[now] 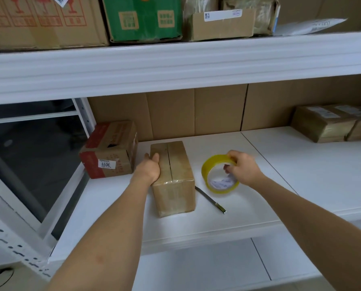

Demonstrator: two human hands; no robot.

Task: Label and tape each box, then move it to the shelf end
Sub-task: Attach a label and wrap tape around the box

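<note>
Your left hand (151,168) rests on the top left edge of a plain brown cardboard box sealed with clear tape (173,177); the thumb lies on the lid and the other fingers curl down over the left side, so the hand grips the box. Your right hand (241,168) pinches the upper rim of a roll of yellowish clear packing tape (216,175), with the thumb and fingers clamped on the ring, which stands tilted on its edge. The roll is just to the right of the box, not touching it. Between them, close to the box's near right corner, a slim metal utility knife (211,200) lies flat on the white shelf board (301,175). Left of the box, at the end of the shelf, stands a red and brown carton with a white sticker (110,152). Far right at the back sit taped brown parcels (326,122). The shelf above carries a green carton (142,17) and other cardboard boxes.
</note>
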